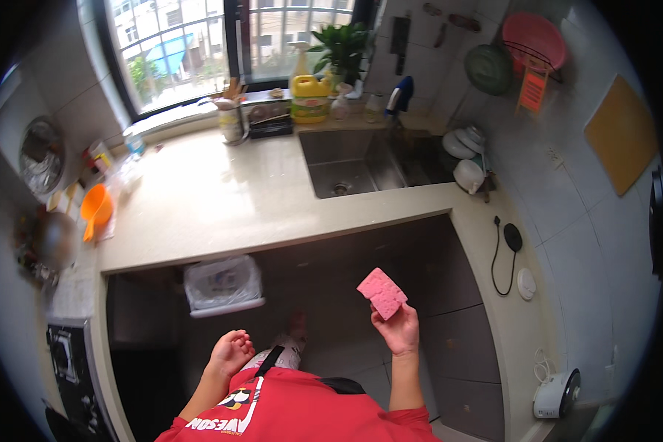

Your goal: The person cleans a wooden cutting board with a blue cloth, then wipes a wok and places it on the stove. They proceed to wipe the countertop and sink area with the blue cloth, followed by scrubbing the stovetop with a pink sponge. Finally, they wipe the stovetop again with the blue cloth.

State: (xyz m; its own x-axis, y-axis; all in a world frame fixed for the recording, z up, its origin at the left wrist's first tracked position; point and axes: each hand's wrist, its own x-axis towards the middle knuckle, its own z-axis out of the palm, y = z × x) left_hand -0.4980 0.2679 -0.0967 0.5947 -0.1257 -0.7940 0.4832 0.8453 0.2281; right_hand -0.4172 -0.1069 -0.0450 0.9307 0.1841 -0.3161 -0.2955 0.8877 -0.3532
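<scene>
- The right hand (399, 330) is up in front of the person, and its fingers (381, 318) pinch the bottom edge of a pink sponge (381, 292).
- The pink sponge is a flat, soft-looking block with bumpy marks on its face. It sits tilted in the air, below the front edge of the surface (221, 199) and well apart from it.
- The left hand (230, 352) holds nothing. Its fingers are curled in loosely, and it hangs low near the person's red shirt (302, 412).
- The surface is pale, smooth stone that shines in the light. It bends around the corner and runs down the right side.
- A shiny metal sink (361, 166) is set into the surface. It is a deep box shape with a round drain in the bottom.
- Behind the sink stands a yellow plastic jug (310, 98), and a green leafy plant (344, 46) is next to it by the window.
- White bowls (464, 155) are stacked just to the right of the sink.
- An orange plastic scoop (96, 210) lies at the left end of the surface.
- A white bin with a thin, crinkly clear bag (223, 283) sits under the surface, to the left of the sponge.
- A round pink basket (534, 38) hangs on the tiled wall, top right.
</scene>
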